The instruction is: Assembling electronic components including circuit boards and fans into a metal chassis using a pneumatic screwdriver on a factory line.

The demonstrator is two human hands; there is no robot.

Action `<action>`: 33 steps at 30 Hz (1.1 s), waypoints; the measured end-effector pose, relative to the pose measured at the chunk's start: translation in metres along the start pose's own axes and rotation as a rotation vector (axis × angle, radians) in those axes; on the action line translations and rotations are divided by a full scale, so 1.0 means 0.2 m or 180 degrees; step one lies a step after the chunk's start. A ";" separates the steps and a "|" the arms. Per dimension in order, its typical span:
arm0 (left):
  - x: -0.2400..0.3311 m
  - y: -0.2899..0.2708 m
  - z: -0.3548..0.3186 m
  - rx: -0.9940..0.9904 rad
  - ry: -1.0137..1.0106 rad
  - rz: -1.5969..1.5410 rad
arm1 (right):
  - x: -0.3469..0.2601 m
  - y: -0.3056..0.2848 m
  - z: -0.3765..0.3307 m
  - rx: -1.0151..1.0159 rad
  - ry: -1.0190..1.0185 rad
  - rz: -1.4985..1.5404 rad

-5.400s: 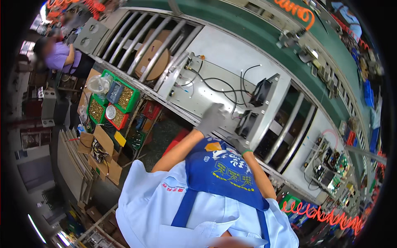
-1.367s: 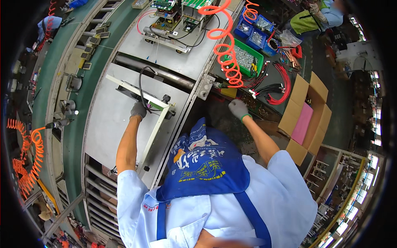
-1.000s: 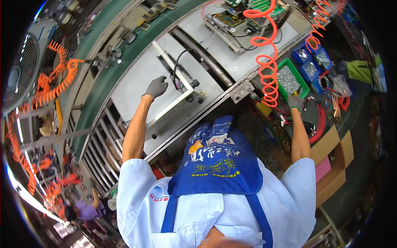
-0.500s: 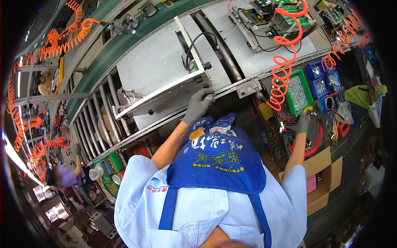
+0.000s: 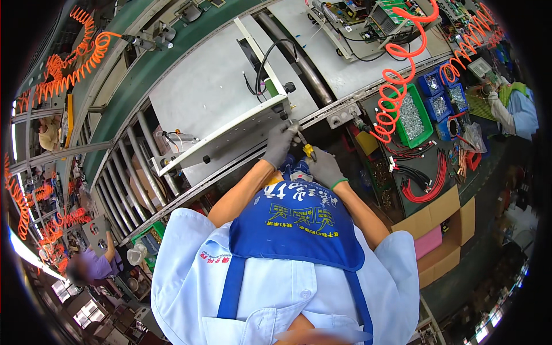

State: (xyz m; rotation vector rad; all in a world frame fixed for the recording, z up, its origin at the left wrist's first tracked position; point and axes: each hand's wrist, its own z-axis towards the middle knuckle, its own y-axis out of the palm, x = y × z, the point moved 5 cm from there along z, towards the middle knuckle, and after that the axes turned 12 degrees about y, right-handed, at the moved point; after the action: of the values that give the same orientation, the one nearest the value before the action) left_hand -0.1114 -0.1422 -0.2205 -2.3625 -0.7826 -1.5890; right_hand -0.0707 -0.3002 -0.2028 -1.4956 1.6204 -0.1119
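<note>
Factory floor: silver metal roller conveyor (image 5: 310, 77) and articles about it

Light-grey rectangular board (image 5: 195, 86): on the conveyor, under the chassis. Pale grey, bent sheet-metal chassis (image 5: 236, 131): standing on the board; reference for all places below. Brown open cardboard box (image 5: 467, 223): right of the chassis, nearer the wearer. Orange-red coiled hose (image 5: 395, 79): right of the chassis. Green rectangular plastic tray (image 5: 428, 130), silvery small parts inside: right of the chassis, past the hose. Grey-gloved left hand (image 5: 278, 145): at the chassis's near right corner, fingers drawn together; cannot tell whether they grip anything. Grey-gloved right hand (image 5: 326, 168): just beside that corner, clamped on a yellow-handled slim tool (image 5: 310, 151), its tip toward the left hand. Thin black cable (image 5: 264, 58): looped above the chassis's right end.
</note>
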 end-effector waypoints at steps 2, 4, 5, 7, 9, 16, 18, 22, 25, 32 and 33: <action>-0.01 -0.04 0.03 0.0029 0.0168 -0.0065 | -0.02 0.05 0.03 0.0059 0.0084 -0.0084; -0.02 -0.06 0.06 0.0035 0.0217 -0.0126 | -0.04 0.07 0.05 0.0129 0.0053 0.0025; -0.02 -0.07 0.07 0.0119 0.0222 -0.0128 | -0.04 0.07 0.05 0.0184 0.0091 0.0112; -0.01 -0.07 0.08 0.0010 0.0320 0.0071 | -0.05 0.07 0.06 0.0188 0.0084 0.0039; 0.00 -0.07 0.08 -0.0040 0.0301 -0.0072 | -0.05 0.06 0.07 0.0182 0.0124 -0.0014; 0.03 -0.08 0.10 -0.0053 0.0346 -0.0047 | -0.09 0.05 0.07 0.0264 0.0136 -0.0153; 0.03 -0.08 0.11 -0.0080 0.0354 -0.0071 | -0.11 0.04 0.07 0.0307 0.0175 -0.0253; 0.00 -0.08 0.13 -0.0187 0.0417 -0.0299 | -0.15 0.02 0.06 0.0252 0.0417 -0.0490; -0.02 -0.08 0.15 -0.0235 0.0403 -0.0313 | -0.15 0.01 0.05 0.0170 0.0655 -0.0674; 0.25 -0.11 0.03 -0.0323 0.0742 0.2139 | -0.10 0.10 0.11 0.0014 0.0691 0.0318; 0.38 -0.10 -0.06 -0.0084 0.1556 0.2466 | -0.09 0.10 0.12 0.0056 0.0599 0.0388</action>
State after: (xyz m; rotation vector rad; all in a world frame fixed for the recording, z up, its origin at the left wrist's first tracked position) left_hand -0.1104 -0.1061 -0.1489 -1.7931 0.2354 -1.6591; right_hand -0.0738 -0.2677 -0.2189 -1.4031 1.8516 -0.2033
